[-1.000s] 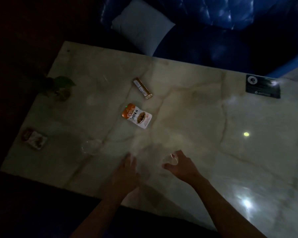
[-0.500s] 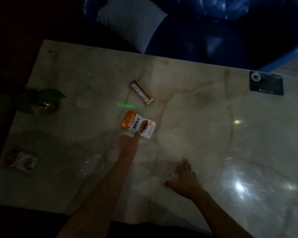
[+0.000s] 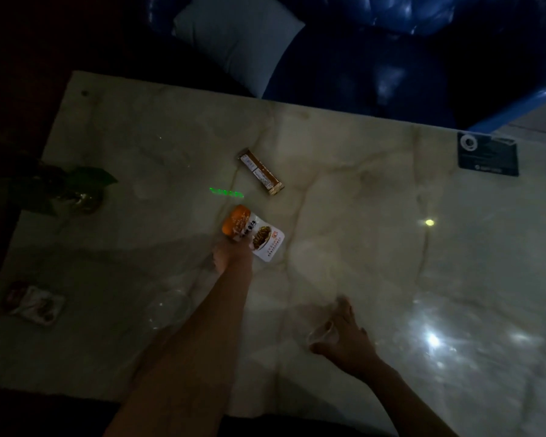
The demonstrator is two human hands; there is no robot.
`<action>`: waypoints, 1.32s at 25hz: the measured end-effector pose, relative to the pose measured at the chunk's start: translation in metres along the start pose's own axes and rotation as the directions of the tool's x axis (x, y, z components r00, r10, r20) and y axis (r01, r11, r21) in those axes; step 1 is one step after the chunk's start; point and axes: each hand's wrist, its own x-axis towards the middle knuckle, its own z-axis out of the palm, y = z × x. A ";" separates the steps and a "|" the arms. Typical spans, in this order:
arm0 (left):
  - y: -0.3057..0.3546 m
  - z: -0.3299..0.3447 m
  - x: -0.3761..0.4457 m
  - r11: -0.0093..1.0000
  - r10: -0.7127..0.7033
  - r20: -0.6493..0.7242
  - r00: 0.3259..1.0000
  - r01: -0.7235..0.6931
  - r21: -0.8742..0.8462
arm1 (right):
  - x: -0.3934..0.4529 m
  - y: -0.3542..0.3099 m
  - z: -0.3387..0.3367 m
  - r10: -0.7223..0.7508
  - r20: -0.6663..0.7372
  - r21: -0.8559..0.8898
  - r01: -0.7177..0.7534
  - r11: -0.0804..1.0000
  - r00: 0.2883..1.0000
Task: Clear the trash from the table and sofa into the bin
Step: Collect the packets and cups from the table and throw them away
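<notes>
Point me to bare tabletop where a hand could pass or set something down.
Widest bare patch: right half of the table, between the dark card and the right hand. Another: far-left corner, beyond the plant. Crowded: centre, where the left hand meets the orange snack packet near the wrapper bar; clear cup and small packet front-left.

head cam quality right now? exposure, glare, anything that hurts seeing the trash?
Head view: badly underexposed, left side near black, so the wrapper at the table's left edge and the clear cup are barely readable. Bright glare spots on the marble table at lower right. A green light streak beside the orange snack packet, which is lit well enough. The left hand is soft, and wide-angle bending shows.
</notes>
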 end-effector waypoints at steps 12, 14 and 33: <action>-0.063 -0.057 -0.059 0.817 0.192 0.560 0.806 0.185 -0.546 | -0.022 -0.017 -0.036 -0.066 0.059 0.300 0.046 0.953 0.996; -0.078 -0.069 -0.079 0.800 0.236 0.559 0.795 0.168 -0.576 | -0.034 -0.027 -0.053 -0.082 0.012 0.446 0.068 0.892 0.997; -0.059 -0.061 -0.171 0.624 0.330 0.864 0.379 0.600 -0.502 | -0.103 -0.065 -0.037 -0.328 -0.141 0.841 0.288 0.458 0.934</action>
